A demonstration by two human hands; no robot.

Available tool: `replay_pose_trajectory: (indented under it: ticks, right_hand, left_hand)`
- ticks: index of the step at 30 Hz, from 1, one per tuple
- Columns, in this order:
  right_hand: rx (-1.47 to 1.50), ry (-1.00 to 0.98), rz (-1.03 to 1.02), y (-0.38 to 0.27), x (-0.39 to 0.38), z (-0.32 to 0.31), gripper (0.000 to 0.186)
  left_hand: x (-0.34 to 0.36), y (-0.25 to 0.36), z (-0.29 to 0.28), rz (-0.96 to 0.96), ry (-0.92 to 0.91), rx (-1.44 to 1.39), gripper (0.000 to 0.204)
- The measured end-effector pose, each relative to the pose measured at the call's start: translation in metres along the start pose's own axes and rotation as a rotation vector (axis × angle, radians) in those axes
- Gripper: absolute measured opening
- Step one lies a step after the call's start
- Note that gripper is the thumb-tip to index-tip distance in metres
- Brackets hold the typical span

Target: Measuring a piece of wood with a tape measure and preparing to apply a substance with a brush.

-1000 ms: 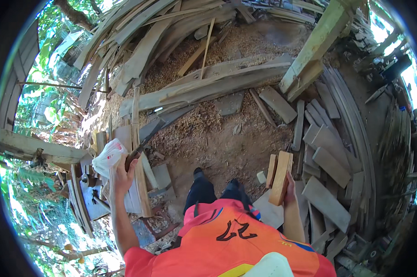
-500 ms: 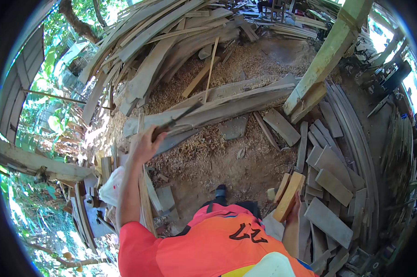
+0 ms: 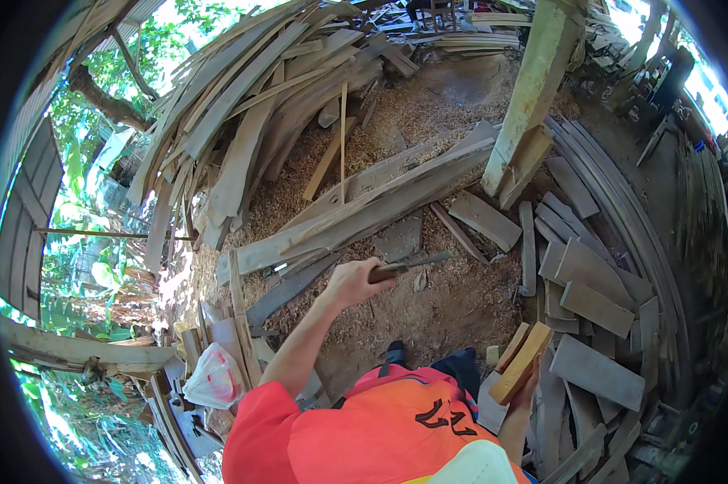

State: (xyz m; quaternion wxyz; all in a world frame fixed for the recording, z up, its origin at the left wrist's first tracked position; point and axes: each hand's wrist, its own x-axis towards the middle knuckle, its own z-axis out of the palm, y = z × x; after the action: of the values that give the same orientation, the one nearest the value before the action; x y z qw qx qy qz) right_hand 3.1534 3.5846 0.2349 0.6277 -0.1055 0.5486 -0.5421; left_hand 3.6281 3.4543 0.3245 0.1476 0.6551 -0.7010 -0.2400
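My left hand (image 3: 354, 282) is closed round the brown handle of a bladed tool (image 3: 390, 273). Its narrow grey blade points right, over the dirt in front of me; I cannot make out whether it is a knife or a chisel. Low at the right, my right hand (image 3: 526, 395) grips a short, yellowish wood block (image 3: 523, 365) from its right side, its fingers partly hidden behind it. The block is tilted, its upper end leaning right. A darker, reddish wood piece (image 3: 513, 345) shows just left of it. The blade and the block are well apart.
Grey boards and offcuts (image 3: 598, 371) are heaped at my right. A long plank (image 3: 380, 202) crosses ahead, near a leaning post (image 3: 533, 105). Farther left rises a big board pile (image 3: 251, 121). A white plastic bag (image 3: 214, 377) sits at my left. Shavings cover the dirt (image 3: 428, 310).
My left hand has swung right and nearer to me with the bladed tool, from over the plank's left end to above the dirt. The view has shifted; my right hand still grips the wood block.
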Motion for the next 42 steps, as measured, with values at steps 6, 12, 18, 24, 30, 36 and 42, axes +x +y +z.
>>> replay_pose_trajectory:
  ticks: [6,12,18,24,30,36,42]
  right_hand:
    - [0.115,-0.007,-0.053,-0.048,0.046,-0.053,0.069]
    - [0.108,0.014,0.022,-0.121,0.080,-0.135,0.071]
    - [0.167,0.100,-0.030,-0.172,0.124,-0.193,0.070]
    - [0.178,0.011,0.016,-0.189,0.189,-0.200,0.070]
    - [0.185,0.068,-0.055,-0.204,0.253,-0.185,0.073]
    - [0.184,0.009,-0.018,-0.267,0.302,-0.172,0.073]
    - [0.233,0.161,-0.123,-0.321,0.297,-0.177,0.070]
  left_hand:
    - [0.061,0.107,0.061,0.122,-0.113,0.046,0.049]
    - [0.094,0.178,0.076,0.094,-0.165,0.055,0.048]
    - [0.107,0.210,0.096,-0.062,-0.106,0.113,0.050]
    - [0.133,0.227,0.115,-0.175,-0.126,0.101,0.049]
    - [0.220,0.239,0.140,-0.171,-0.219,0.157,0.052]
    - [0.333,0.278,0.157,-0.056,-0.224,0.138,0.046]
    - [0.437,0.315,0.170,-0.024,-0.334,0.094,0.048]
